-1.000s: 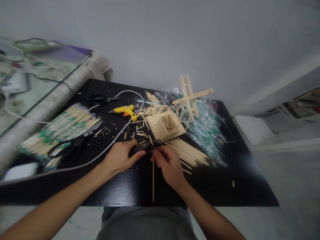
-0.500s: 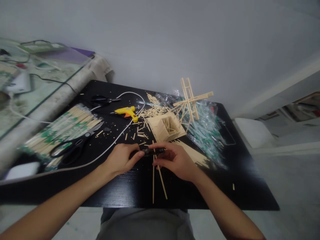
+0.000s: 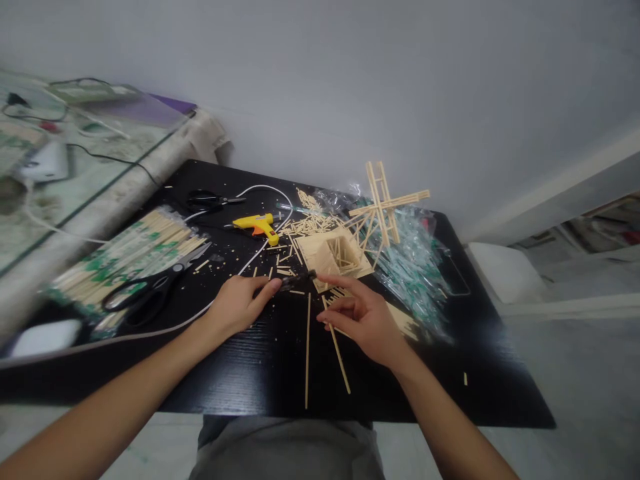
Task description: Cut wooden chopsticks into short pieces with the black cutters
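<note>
My left hand [image 3: 240, 303] is closed around a small dark tool [image 3: 296, 280], whose exact kind I cannot make out. The tool points right, its far end close to the outstretched index finger of my right hand [image 3: 363, 320]. Between the thumb and fingers of that hand is a thin wooden stick [image 3: 340, 357], slanting down toward the table's front edge. A second wooden stick [image 3: 307, 353] lies on the black table [image 3: 240, 380], left of the held one. Just beyond my hands stands a small stick-built structure [image 3: 330, 257] on a square base, with a cross-shaped stick frame [image 3: 383, 203] at its back right.
A yellow glue gun [image 3: 257, 225] lies behind my left hand, near its white cord. Large black scissors [image 3: 155, 287] rest on packaged sticks [image 3: 125, 260] at left; smaller black-handled scissors [image 3: 210, 200] lie farther back. Clear and green wrappers [image 3: 415, 260] cover the right side.
My right hand has shifted slightly right with its stick, away from the dark tool. The tool now tilts up at its right end, and the two sticks are farther apart.
</note>
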Tool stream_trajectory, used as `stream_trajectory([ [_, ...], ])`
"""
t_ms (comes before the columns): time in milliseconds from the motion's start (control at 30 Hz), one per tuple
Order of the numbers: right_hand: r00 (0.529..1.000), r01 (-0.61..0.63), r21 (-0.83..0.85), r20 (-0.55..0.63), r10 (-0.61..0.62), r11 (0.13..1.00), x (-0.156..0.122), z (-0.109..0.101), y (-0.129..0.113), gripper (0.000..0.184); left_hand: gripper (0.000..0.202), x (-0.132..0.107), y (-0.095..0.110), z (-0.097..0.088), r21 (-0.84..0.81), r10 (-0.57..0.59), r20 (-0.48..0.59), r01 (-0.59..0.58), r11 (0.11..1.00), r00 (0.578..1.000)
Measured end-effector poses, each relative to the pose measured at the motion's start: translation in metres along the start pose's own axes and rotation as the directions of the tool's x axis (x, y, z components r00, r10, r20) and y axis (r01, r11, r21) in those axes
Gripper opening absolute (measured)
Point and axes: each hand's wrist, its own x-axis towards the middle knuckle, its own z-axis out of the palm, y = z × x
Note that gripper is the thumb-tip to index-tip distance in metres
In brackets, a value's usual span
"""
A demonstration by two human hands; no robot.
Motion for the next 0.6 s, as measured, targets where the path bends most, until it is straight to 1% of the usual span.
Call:
stream_trajectory([
  [100,1.0,-0.009,0.051,0.005,0.009,0.999,-0.002,0.004,0.004,0.047,0.067,0.001,-0.006,0.003,-0.229,-0.051,-0.022,0.045,0.972,0.998],
  [167,0.999,-0.017,0.061,0.029,0.016,0.998,-0.001,0.008,0.009,0.044,0.068,0.001,-0.009,0.007,-0.387,-0.083,0.002,0.077,0.919,0.997],
  [233,0.998,-0.024,0.05,0.053,0.021,0.998,0.003,0.012,0.013,0.043,0.068,0.0,-0.011,0.011,-0.506,-0.087,0.037,0.094,0.857,0.995],
  [367,0.997,-0.04,0.016,0.072,0.039,0.999,0.016,0.016,0.021,0.05,0.068,-0.001,-0.011,0.015,-0.592,-0.101,0.057,0.115,0.798,0.993],
  [500,0.999,-0.042,-0.029,0.027,0.042,0.999,0.026,0.018,0.026,0.067,0.072,0.0,-0.01,0.013,-0.637,-0.143,0.064,0.151,0.756,0.988],
  [567,0.998,-0.055,-0.021,0.0,0.055,0.998,0.028,0.017,0.029,0.067,0.073,0.001,-0.009,0.012,-0.641,-0.153,0.071,0.163,0.75,0.986],
  [600,0.998,-0.064,-0.005,-0.009,0.064,0.998,0.028,0.017,0.031,0.063,0.074,0.001,-0.009,0.012,-0.64,-0.157,0.074,0.168,0.749,0.985],
])
